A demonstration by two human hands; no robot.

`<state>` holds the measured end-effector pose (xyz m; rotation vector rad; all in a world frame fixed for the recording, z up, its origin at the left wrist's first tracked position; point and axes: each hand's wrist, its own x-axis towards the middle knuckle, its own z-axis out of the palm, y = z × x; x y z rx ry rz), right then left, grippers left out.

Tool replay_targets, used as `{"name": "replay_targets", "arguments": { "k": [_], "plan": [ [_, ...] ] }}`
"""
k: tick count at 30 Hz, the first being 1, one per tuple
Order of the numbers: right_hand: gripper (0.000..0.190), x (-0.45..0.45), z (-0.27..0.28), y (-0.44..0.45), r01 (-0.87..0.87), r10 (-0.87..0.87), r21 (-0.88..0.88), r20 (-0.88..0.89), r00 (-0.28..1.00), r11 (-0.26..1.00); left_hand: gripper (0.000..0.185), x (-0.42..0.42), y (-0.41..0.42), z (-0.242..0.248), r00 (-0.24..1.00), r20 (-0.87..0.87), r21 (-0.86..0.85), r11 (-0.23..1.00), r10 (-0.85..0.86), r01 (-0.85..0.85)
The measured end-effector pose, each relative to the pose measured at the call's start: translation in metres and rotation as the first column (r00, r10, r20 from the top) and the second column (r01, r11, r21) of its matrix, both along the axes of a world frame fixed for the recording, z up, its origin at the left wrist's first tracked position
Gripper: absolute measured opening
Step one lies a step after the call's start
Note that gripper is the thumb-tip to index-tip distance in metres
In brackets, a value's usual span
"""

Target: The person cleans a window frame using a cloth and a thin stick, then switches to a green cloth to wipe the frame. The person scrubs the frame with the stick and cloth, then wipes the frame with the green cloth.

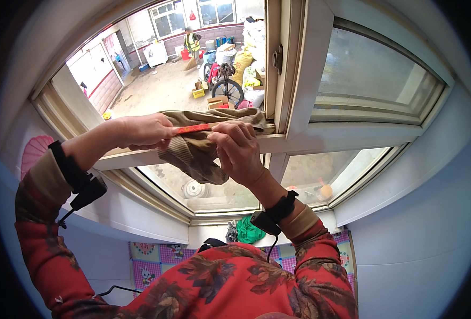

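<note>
A brown ribbed cloth (191, 159) is draped over the lower rail of the open window frame (119, 159), and part of it hangs down on the room side. Above the cloth lies a thin red patterned strip or stick (194, 128); its exact kind cannot be told. My left hand (145, 129) grips the strip's left end with closed fingers. At its right end is my right hand (237, 147), whose bent fingers pinch the strip or the cloth beside it; which of the two is unclear. Both wrists wear black straps with small devices.
A closed pane (371, 75) is at the right, with a latch (277, 59) on the upright. Green cloth (250, 230) lies on the sill below. Outside, a person in a yellow vest (192, 42) holds a broom, near a bicycle wheel (227, 92), cardboard boxes and sacks (242, 63).
</note>
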<state>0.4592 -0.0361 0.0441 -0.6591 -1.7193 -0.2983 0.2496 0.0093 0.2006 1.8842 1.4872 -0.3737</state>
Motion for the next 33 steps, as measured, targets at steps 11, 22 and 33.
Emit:
{"name": "replay_targets", "arguments": {
  "k": [11,22,33],
  "plan": [
    [0.033,-0.014,0.021,0.016,0.0,0.065,-0.254,0.249,0.966,0.967,0.024,0.009,-0.031,-0.019,0.864,-0.029,0.632,0.66,-0.503,0.406],
    [0.017,-0.009,0.02,0.021,0.025,0.036,-0.25,0.237,0.971,0.968,0.011,0.014,-0.039,-0.028,0.823,-0.387,0.687,0.465,-0.415,0.558],
    [0.012,-0.01,0.031,0.019,0.186,-0.115,-0.322,0.228,0.967,0.928,0.015,0.022,-0.024,-0.024,0.799,-0.436,0.679,0.432,-0.415,0.594]
  ]
}}
